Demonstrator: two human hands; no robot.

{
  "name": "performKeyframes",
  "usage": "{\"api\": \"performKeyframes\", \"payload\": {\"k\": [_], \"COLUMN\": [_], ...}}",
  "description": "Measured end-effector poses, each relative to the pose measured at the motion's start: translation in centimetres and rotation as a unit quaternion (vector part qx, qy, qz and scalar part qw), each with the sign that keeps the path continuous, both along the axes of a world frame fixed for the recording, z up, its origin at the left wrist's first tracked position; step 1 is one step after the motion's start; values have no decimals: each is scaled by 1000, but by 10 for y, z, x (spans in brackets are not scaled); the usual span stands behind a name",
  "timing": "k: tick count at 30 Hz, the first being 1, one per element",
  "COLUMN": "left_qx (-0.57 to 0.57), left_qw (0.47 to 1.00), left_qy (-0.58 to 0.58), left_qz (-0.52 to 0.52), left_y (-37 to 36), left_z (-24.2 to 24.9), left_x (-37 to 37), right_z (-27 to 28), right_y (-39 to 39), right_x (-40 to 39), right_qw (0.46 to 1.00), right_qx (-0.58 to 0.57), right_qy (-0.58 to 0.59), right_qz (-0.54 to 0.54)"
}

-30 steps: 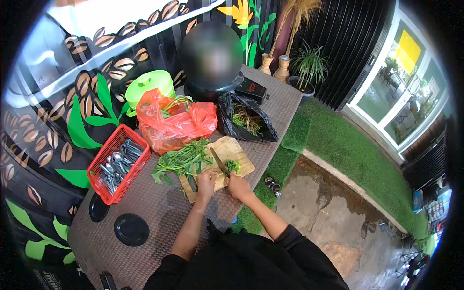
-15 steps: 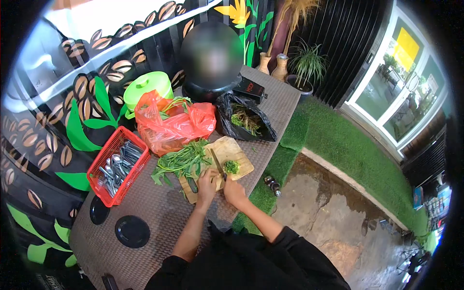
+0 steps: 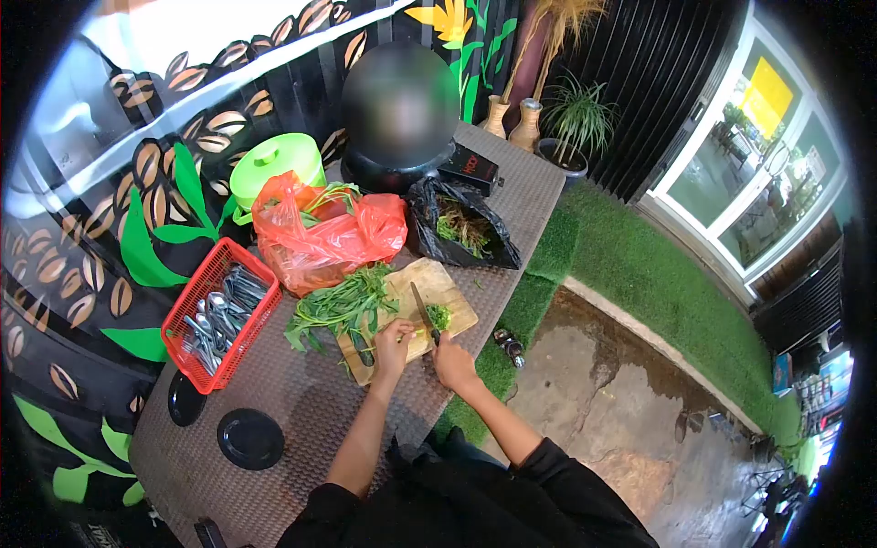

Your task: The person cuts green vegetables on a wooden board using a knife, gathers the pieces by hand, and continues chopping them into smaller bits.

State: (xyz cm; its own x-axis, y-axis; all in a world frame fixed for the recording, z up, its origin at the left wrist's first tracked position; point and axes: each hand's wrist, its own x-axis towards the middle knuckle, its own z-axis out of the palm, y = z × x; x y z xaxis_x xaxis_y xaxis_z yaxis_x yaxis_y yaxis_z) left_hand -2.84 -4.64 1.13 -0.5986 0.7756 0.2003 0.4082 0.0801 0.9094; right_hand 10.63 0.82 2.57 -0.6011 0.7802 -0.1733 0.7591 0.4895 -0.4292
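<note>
My right hand (image 3: 454, 362) is wrapped round the handle of a knife (image 3: 422, 306), whose blade points away from me over a wooden cutting board (image 3: 440, 278). Right beside the blade lies a small pile of chopped greens (image 3: 439, 317). My left hand (image 3: 394, 343) rests over the near part of the board, its fingers bent together; a bit of green shows by the fingertips, but what they hold is too small to make out. Leafy green stems (image 3: 340, 307) are heaped on the board's left side and spill onto the table.
Behind the board sit a red plastic bag (image 3: 320, 239) of vegetables and a black bag (image 3: 464, 224) with plant scraps. A red basket (image 3: 222, 315) of cutlery, black plates (image 3: 250, 438) and a green pot (image 3: 277, 171) stand left. The woven table (image 3: 320, 393) ends at the right.
The knife has shifted slightly right, away from my left hand, and lies against the chopped greens. My left hand has lifted a little, its fingers moving apart from the blade.
</note>
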Motion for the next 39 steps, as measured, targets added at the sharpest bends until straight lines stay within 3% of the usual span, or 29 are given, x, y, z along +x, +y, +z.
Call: {"api": "performKeyframes", "payload": {"k": [2, 4, 10, 16, 18, 22, 24, 31, 35, 37, 39], "left_qx": [5, 18, 47, 47, 40, 56, 51, 74, 54, 58, 51], "left_qw": [1000, 996, 992, 995, 995, 995, 995, 996, 997, 990, 989], "left_qy": [-9, 85, 111, 76, 84, 79, 83, 32, 25, 112, 121], "left_qz": [3, 12, 27, 42, 41, 32, 34, 44, 51, 61, 64], "left_y": [2, 1, 3, 7, 6, 5, 5, 4, 3, 3, 2], "left_z": [-9, -1, -7, -6, -8, -9, -15, -13, -7, -5, -5], "left_x": [3, 9, 15, 17, 17, 14, 12, 13, 13, 11, 10], "right_z": [2, 6, 10, 6, -3, -4, -3, 10, -5, 5, 7], "right_y": [-7, -11, -10, -18, -13, 13, 15, -20, -1, -7, -20], "right_x": [0, 0, 1, -5, -16, -23, -17, -12, -14, -9, -10], "right_qw": [1000, 1000, 1000, 999, 999, 999, 1000, 998, 999, 999, 1000], "right_qx": [-1, -1, -16, 30, -14, 13, 9, 1, 19, 1, -8], "right_qy": [2, 8, 5, -25, 12, 22, 1, -57, 31, 30, 5], "right_qz": [-13, -23, -10, -9, -49, -22, 7, -37, -21, -14, -25]}}
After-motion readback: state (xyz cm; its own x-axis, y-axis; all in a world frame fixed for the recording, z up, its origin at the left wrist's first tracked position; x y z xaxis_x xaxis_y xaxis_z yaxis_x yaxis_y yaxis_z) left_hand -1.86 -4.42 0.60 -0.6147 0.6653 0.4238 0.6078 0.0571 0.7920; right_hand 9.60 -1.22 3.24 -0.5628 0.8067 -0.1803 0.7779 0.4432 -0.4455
